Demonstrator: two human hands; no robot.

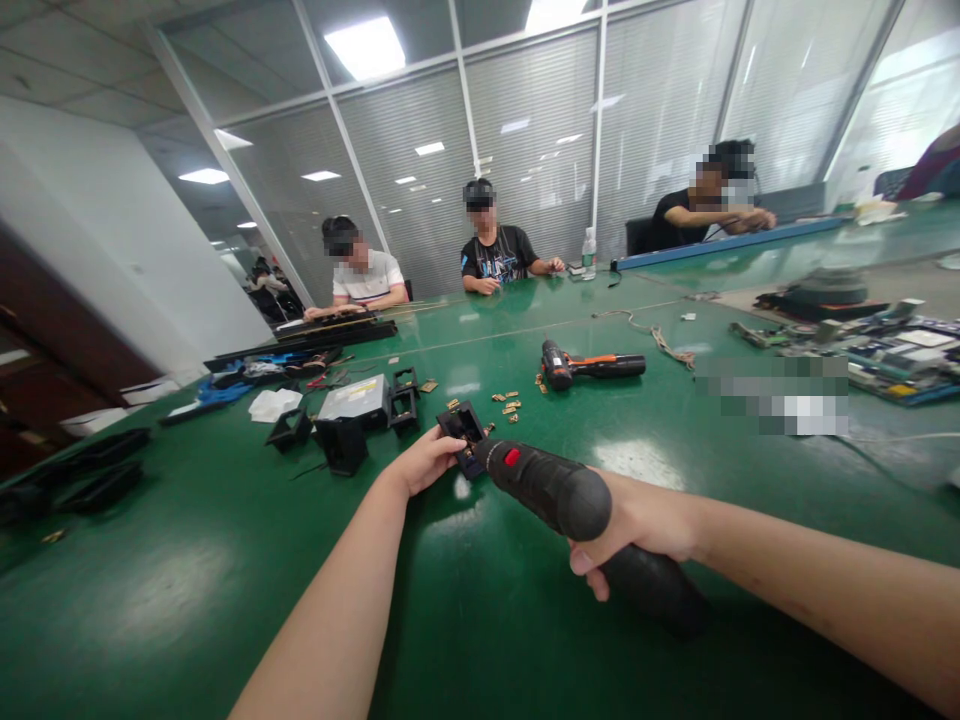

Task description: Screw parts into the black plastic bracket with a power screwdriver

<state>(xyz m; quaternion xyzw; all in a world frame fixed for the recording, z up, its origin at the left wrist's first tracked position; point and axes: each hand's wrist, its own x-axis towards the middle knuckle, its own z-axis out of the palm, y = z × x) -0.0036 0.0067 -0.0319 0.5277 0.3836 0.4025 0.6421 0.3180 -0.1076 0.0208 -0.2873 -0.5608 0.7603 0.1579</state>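
My left hand (429,460) is closed on the near left side of a small black box-shaped housing (471,462), its open face turned up toward me. Brass-coloured bits show inside it. My right hand (626,525) is wrapped round the grip of a black cordless drill (547,485) with a red switch on top. The drill's nose points left, its tip at the housing; whether the bit touches a screw is too small to tell. Beyond the housing lie several small brass plates (510,405) on the green table.
A second cordless drill (592,367), black and orange, lies beyond my right hand. Left are a silver metal box (354,400), several black housings (342,445) and black frames (97,487). Circuit boards (907,350) lie right. Three people sit across the green table (247,580).
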